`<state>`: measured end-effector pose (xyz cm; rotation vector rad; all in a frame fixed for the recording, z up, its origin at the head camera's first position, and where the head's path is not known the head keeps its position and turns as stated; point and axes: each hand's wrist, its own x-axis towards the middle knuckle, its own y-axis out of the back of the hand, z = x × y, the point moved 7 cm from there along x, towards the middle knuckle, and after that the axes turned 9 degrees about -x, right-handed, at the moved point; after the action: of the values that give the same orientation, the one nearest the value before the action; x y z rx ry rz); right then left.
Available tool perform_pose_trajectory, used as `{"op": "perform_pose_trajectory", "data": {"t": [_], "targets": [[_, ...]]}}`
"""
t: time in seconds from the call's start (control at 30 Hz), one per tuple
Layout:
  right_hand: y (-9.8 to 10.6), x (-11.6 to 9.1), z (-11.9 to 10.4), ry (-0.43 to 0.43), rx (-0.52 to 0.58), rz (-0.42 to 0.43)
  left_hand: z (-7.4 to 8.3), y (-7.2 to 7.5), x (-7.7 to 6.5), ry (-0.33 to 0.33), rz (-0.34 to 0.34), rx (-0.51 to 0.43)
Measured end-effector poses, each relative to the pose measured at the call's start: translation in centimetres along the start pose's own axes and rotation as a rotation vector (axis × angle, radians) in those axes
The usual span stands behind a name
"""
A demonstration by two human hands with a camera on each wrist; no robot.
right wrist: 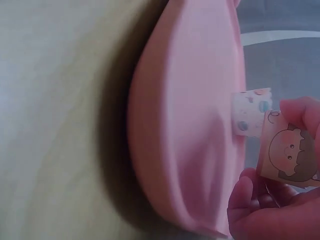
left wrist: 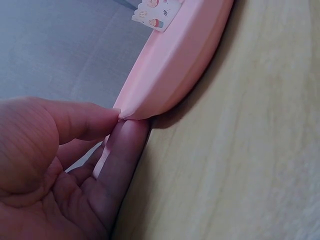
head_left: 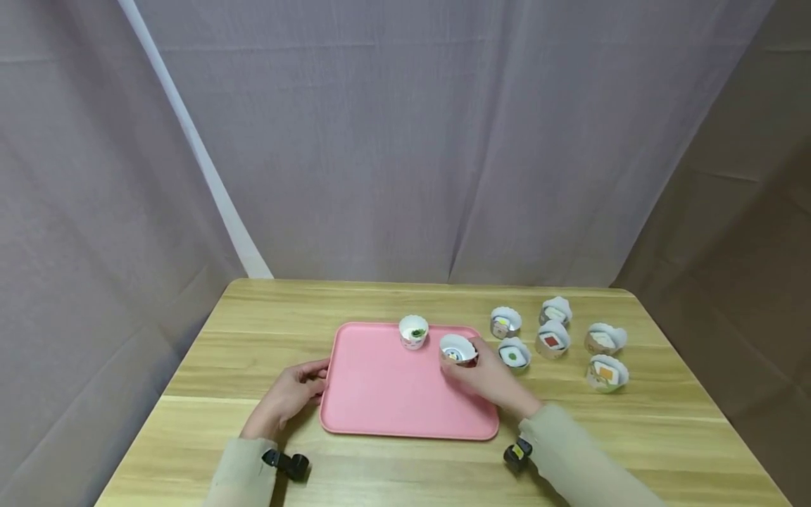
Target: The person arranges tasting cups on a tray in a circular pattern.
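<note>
A pink rectangular tray (head_left: 393, 394) lies on the wooden table. My left hand (head_left: 291, 396) pinches the tray's left rim between thumb and fingers, as the left wrist view shows close up. My right hand (head_left: 484, 377) grips a paper baking cup (head_left: 457, 350) over the tray's right part; a cartoon face is printed on the cup's side in the right wrist view. Inside that cup something small and patterned shows. A second, white paper cup (head_left: 413, 332) with a green leafy piece inside stands near the tray's back edge, left of the held one.
Several more paper cups stand on the table right of the tray, among them one with a red square (head_left: 552, 341), one with an orange square (head_left: 606, 373) and one with a green dot (head_left: 513, 355). A grey curtain (head_left: 380, 155) hangs behind the table (head_left: 291, 303).
</note>
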<state>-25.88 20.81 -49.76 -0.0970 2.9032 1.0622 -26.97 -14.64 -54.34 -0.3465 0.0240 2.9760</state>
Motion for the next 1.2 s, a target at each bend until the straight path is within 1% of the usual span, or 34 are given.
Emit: {"op": "perform_pose_trajectory", "data": {"t": [0.13,0.2,0.27,0.47,0.67,0.83,0.93,1.07,1.2], "targets": [[-0.9,0.7,0.5,-0.049,-0.038,-0.012,0.0,0.0,-0.1,-0.002,-0.005,-0.008],[-1.2,1.1,0.6,-0.061,-0.057,-0.016,0.1,0.0,-0.1,-0.003,-0.009,-0.013],[-1.4,1.5,0.8,-0.064,-0.062,-0.02,0.1,-0.1,0.0,-0.001,-0.012,-0.018],[-2.1,2.5,0.7,-0.05,-0.025,-0.044,-0.1,0.1,0.2,0.007,-0.002,-0.011],[-2.5,2.8,0.4,-0.054,-0.026,-0.031,-0.1,0.0,0.1,0.004,-0.018,-0.006],[-2.7,2.8,0.5,-0.094,-0.038,-0.018,0.1,-0.1,0.0,-0.01,-0.022,-0.015],[-2.9,2.8,0.5,-0.1,-0.046,-0.02,0.0,0.0,0.0,-0.007,-0.011,-0.006],[-2.9,2.9,0.4,-0.086,-0.05,-0.016,0.0,0.1,-0.1,-0.001,-0.009,-0.006],[-2.9,3.0,0.5,-0.115,-0.052,-0.016,0.1,0.0,-0.1,-0.009,-0.011,-0.01]]}}
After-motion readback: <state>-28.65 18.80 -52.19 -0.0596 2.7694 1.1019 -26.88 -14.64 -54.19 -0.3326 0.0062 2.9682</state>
